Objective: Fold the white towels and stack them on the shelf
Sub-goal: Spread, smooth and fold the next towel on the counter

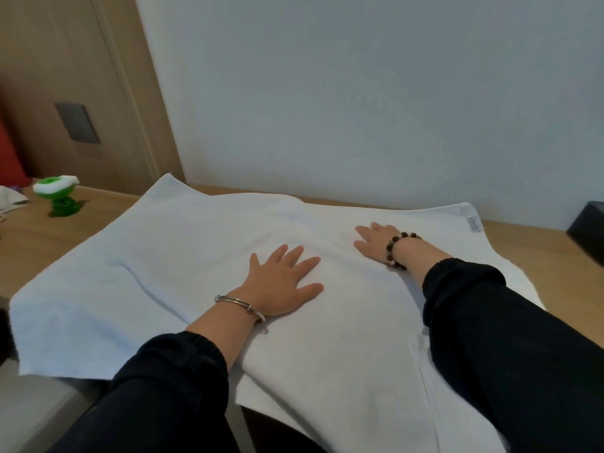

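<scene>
A large white towel (183,256) lies spread over the wooden table (39,237), its near edge hanging over the front. My left hand (281,279) rests flat on the towel's middle, fingers apart, a silver bangle on the wrist. My right hand (372,241) lies palm down farther back and to the right, also flat on the cloth, with a bead bracelet at the wrist. Neither hand holds anything. A small label (473,223) shows at the towel's far right corner. No shelf is in view.
A green and white toy (60,197) stands on the table at the left. A black box (588,230) sits at the right edge. A pale wall runs behind the table, with a wooden panel and a dark switch plate (76,122) at the left.
</scene>
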A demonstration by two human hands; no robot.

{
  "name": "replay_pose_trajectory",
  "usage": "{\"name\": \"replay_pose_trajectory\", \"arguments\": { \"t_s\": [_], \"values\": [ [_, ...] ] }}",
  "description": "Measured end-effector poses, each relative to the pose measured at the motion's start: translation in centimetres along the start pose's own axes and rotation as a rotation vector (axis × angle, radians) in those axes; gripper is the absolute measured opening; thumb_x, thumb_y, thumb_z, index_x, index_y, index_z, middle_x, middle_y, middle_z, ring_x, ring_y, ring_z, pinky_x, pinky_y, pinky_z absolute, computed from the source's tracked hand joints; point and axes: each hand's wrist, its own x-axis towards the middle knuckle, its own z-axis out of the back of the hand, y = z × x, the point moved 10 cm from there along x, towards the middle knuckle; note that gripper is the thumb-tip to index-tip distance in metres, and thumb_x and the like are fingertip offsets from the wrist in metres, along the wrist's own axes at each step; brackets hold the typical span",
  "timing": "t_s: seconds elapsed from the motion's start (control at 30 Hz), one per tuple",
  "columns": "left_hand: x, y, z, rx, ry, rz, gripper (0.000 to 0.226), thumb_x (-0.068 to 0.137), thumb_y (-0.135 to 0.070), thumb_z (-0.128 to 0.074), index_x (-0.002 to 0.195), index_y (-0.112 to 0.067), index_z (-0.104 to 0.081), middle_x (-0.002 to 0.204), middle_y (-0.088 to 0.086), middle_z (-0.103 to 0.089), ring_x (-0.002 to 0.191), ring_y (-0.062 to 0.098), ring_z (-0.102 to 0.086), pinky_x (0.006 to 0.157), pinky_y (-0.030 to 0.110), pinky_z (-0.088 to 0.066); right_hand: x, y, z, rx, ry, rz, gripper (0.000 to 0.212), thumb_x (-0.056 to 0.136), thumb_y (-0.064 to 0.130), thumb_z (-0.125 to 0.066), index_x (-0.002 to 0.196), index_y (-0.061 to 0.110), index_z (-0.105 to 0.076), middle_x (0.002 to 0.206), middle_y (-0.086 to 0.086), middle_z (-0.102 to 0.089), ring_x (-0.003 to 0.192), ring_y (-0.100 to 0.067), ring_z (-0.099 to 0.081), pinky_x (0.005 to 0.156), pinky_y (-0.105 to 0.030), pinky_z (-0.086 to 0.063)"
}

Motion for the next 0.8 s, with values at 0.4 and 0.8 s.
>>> {"name": "replay_pose_trajectory", "arguments": {
  "t_s": [0.4,0.8],
  "values": [
    [2.9,-1.4,0.3,-0.006,0.020,-0.093,0.061,0.089,-0.070,-0.021,0.145,-0.052,-0.006,0.159,-0.013,0.001,0.146,0.013,0.006,0.112,0.060,-0.001,0.7,-7.3,-0.2,0.066,-0.006,-0.310,0.064,0.092,0.065,-0.012,0.150,0.041,0.004,0.160,0.008,0.011,0.147,-0.026,0.006,0.109,-0.068,-0.009],
    [2.3,-3.7,3.1,0.242,0.005,0.036,0.044,0.097,-0.046,-0.023,0.137,-0.032,-0.033,0.146,0.002,-0.034,0.141,0.027,-0.019,0.103,0.061,-0.017,-6.0,1.3,4.3,0.379,-0.232,0.130,0.022,0.090,0.015,-0.048,0.083,0.004,-0.066,0.086,-0.010,-0.066,0.075,-0.021,-0.056,0.063,-0.028,-0.044]
  ]
}}
